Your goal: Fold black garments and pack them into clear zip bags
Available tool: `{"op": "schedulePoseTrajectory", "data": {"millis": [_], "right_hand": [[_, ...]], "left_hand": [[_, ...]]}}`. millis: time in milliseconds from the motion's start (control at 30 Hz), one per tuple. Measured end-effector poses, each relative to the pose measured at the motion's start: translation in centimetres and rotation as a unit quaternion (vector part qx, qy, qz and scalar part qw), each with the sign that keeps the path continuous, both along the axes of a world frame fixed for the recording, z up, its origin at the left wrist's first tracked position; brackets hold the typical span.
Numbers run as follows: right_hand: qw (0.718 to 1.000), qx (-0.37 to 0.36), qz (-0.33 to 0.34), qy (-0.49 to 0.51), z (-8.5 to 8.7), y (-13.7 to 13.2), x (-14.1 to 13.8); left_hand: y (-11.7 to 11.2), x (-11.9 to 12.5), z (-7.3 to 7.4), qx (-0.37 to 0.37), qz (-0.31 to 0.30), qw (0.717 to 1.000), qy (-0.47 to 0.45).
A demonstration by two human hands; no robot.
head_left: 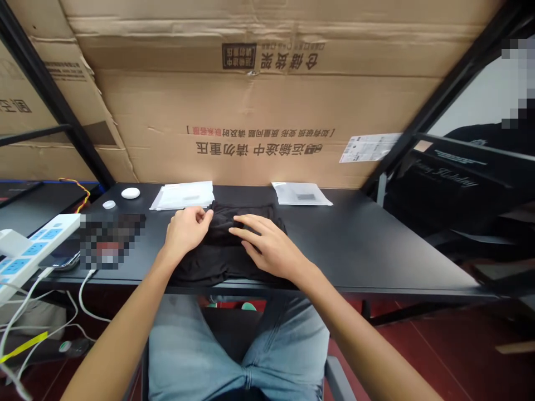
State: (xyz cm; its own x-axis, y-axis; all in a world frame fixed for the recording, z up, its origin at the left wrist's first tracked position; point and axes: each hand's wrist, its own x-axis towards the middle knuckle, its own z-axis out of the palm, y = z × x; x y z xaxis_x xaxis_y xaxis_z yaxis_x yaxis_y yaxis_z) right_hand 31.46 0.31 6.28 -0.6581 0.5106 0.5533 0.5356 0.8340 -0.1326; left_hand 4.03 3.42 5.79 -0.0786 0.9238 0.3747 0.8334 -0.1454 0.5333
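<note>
Cardboard wall (pixel 271 111): I see it upright behind the black garment, printed with upside-down characters.
Black table (pixel 376 245): directly under the black garment.
Black garment (pixel 217 259): folded flat at the table's near edge, in front of me.
Power strip (pixel 37 242): white, far left of the garment.
Stack of clear bags (pixel 184 195): just behind the garment's left corner.
Single clear bag (pixel 301 193): behind the garment, to the right.
Right hand (pixel 271 248): fingers spread, flat on the garment's top.
Left hand (pixel 186 228): thumb and forefinger pinching the garment's back-left edge.
White puck (pixel 130 192): behind and left of the garment.
</note>
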Motion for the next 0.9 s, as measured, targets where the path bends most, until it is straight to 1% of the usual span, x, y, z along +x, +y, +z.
{"op": "schedulePoseTrajectory", "data": {"millis": [67, 133, 200, 267, 333, 400, 467, 533, 567, 600, 633, 667, 700, 733, 767, 800, 833, 900], "right_hand": [[0.999, 0.001, 0.006, -0.034, -0.4, 0.1, -0.5], [0.998, -0.016, 0.002, -0.058, -0.7, 0.0, -0.7], [0.996, -0.036, 0.004, -0.077, -1.0, -0.2, -0.6], [0.995, -0.048, 0.006, -0.087, -1.2, -0.6, -0.2], [0.994, -0.057, 0.004, -0.091, -1.2, -1.0, 0.1], [0.994, -0.067, 0.004, -0.091, -1.2, -1.4, 0.1], [0.993, -0.080, 0.014, -0.090, -1.1, -1.6, -0.2], [0.991, -0.092, 0.043, -0.090, -0.9, -1.7, -0.6], [0.990, -0.096, 0.060, -0.088, -0.7, -1.6, -0.6], [0.989, -0.098, 0.073, -0.084, -0.5, -1.5, -0.5], [0.989, -0.099, 0.075, -0.075, -0.4, -1.3, -0.2], [0.991, -0.099, 0.064, -0.061, -0.2, -1.1, 0.4], [0.993, -0.100, 0.040, -0.043, -0.1, -0.9, 1.2], [0.995, -0.101, 0.006, -0.019, 0.0, -0.7, 2.2], [0.995, -0.099, -0.029, 0.009, 0.1, -0.5, 3.3], [0.993, -0.094, -0.060, 0.038, 0.3, -0.3, 4.3], [0.991, -0.088, -0.077, 0.062, 0.4, -0.2, 5.3], [0.991, -0.081, -0.073, 0.074, 0.6, 0.1, 6.4]], "left_hand": [[-0.3, 0.3, -0.2, -0.032, 0.022, 0.999, 0.035], [-0.5, 0.5, -0.3, -0.068, 0.031, 0.996, 0.055], [-0.6, 0.6, -0.3, -0.101, 0.016, 0.993, 0.066], [-0.5, 0.7, -0.2, -0.118, -0.022, 0.991, 0.065], [-0.5, 0.9, 0.0, -0.111, -0.061, 0.991, 0.046], [-0.5, 1.6, 0.5, -0.090, -0.078, 0.993, 0.018], [-0.7, 3.1, 1.3, -0.056, -0.061, 0.997, 0.000], [-1.0, 5.0, 2.3, -0.009, -0.033, 0.999, -0.004], [-1.1, 6.0, 2.7, 0.015, -0.029, 0.999, -0.007], [-1.3, 7.0, 3.1, 0.034, -0.040, 0.998, -0.015], [-1.4, 7.8, 3.4, 0.043, -0.069, 0.996, -0.026], [-1.5, 8.5, 3.5, 0.043, -0.109, 0.992, -0.042], [-1.5, 8.8, 3.5, 0.035, -0.149, 0.986, -0.059], [-1.6, 8.9, 3.3, 0.025, -0.176, 0.981, -0.073], [-1.6, 8.7, 3.1, 0.016, -0.181, 0.980, -0.082], [-1.6, 8.3, 2.8, 0.010, -0.161, 0.983, -0.083], [-1.5, 7.7, 2.5, 0.002, -0.125, 0.989, -0.074], [-1.3, 6.6, 1.8, -0.032, -0.062, 0.997, -0.032]]}}
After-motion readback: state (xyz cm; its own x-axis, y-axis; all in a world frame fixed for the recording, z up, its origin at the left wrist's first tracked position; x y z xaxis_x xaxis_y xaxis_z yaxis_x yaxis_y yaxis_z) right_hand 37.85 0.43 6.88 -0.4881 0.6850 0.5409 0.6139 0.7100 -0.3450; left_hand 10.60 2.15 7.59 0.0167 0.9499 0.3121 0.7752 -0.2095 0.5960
